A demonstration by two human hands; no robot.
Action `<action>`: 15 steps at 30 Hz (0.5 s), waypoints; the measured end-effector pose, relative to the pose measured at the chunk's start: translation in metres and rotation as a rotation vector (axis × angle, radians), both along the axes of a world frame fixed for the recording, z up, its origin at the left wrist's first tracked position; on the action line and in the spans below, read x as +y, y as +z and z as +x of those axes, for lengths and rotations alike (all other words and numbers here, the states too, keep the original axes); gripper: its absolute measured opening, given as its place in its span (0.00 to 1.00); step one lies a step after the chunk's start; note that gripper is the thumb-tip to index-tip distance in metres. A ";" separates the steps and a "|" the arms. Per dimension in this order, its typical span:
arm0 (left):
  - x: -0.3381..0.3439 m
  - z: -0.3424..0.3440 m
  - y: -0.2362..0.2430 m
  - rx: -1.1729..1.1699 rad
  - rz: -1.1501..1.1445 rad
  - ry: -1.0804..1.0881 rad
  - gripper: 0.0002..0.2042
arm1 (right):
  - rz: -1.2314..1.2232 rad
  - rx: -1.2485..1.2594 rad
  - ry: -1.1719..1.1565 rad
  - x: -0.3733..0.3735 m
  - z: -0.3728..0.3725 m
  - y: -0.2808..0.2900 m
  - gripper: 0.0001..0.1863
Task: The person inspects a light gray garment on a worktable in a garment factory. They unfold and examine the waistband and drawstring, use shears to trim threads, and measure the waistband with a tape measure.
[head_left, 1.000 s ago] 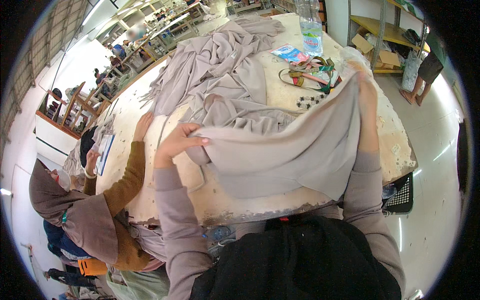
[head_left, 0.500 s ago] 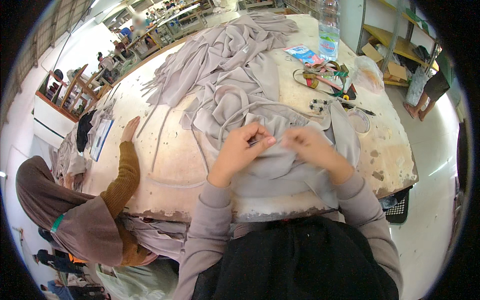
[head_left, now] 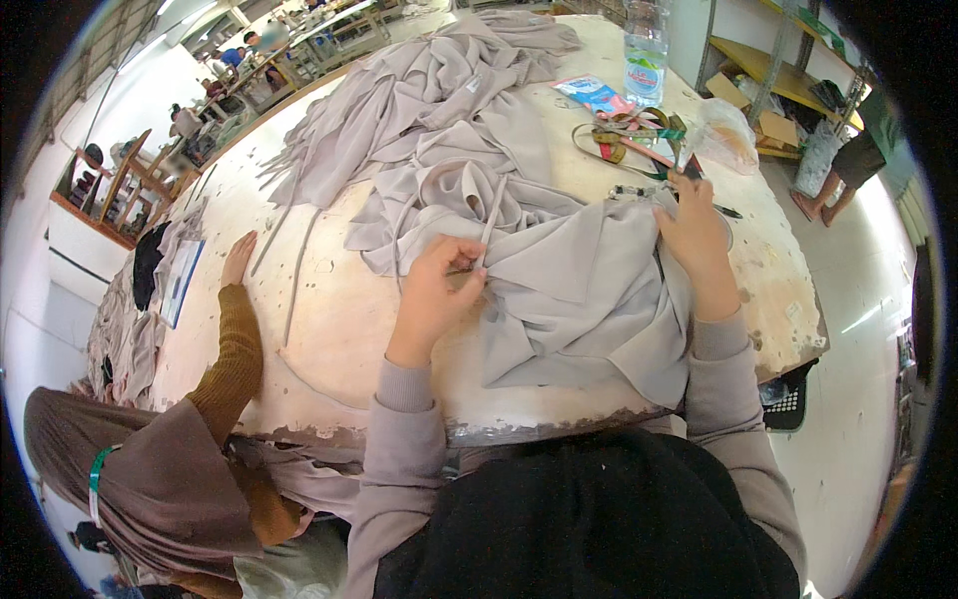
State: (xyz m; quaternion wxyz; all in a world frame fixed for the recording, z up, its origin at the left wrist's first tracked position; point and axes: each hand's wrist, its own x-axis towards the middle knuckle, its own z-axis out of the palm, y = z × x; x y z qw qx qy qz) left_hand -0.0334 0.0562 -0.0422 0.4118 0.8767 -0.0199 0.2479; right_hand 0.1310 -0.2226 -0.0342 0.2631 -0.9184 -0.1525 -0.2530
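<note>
Near the front edge of the worn, pale table (head_left: 758, 285), the left hand (head_left: 431, 290) pinches a thin grey strip (head_left: 491, 225) between thumb and fingers, while the right hand (head_left: 699, 248) rests over the far right side of the grey garment (head_left: 589, 299), its thumb spread from fingers that reach the small tools, though I cannot tell whether they grip anything. The garment lies crumpled between and in front of both hands; beyond it are a larger heap of grey cloth (head_left: 414, 130), a tangled tape measure (head_left: 611, 148), a clear plastic bag (head_left: 726, 138), a flat packet (head_left: 595, 97) and a water bottle (head_left: 645, 75), with a co-worker's hand (head_left: 238, 260) flat on the table at left, beside a clipboard (head_left: 183, 283).
</note>
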 end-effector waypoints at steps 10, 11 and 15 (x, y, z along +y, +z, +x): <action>0.013 0.024 -0.016 0.144 0.533 0.237 0.16 | 0.037 -0.134 0.822 0.068 -0.062 -0.011 0.09; 0.023 0.028 -0.011 0.366 0.469 0.196 0.16 | 0.034 -0.040 0.777 0.064 -0.057 -0.012 0.08; 0.088 0.043 0.053 0.032 0.605 0.399 0.16 | 0.715 -0.110 0.457 0.024 -0.026 -0.004 0.09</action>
